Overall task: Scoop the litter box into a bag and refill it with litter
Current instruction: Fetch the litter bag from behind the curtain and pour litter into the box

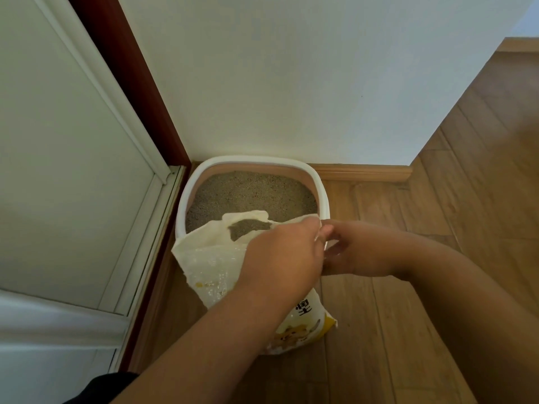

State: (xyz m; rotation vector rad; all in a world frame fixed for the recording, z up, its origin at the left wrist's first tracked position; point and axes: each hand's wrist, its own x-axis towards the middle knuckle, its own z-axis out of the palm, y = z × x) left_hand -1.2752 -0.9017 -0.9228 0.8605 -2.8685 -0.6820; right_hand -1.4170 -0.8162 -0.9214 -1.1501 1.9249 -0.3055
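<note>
The litter box (323,199), white-rimmed with a pinkish inner wall, is sitting on the wooden floor (408,287) in the corner where the white wall (291,83) is meeting the door frame (140,91), its far side against the wall. Grey litter (250,193) is lying across the inside of the box. A litter bag (210,263), white with yellow print and a cat picture near its bottom, is standing on the floor against the near rim of the box, leaning over that rim. Its mouth is standing open, and grey litter is showing inside it.

The left hand (280,258) is reaching across the front of the bag, and its fingers are curling round the bag's top edge at the right corner of the mouth. The right hand (358,249) is meeting it at that same corner, touching the left hand; its fingers are bending in toward the bag's edge, but whether they are gripping it cannot be told, since the left hand is covering the contact. Both forearms are coming in from the near edge of the view, a dark sleeve (110,386) showing at the left elbow.
</note>
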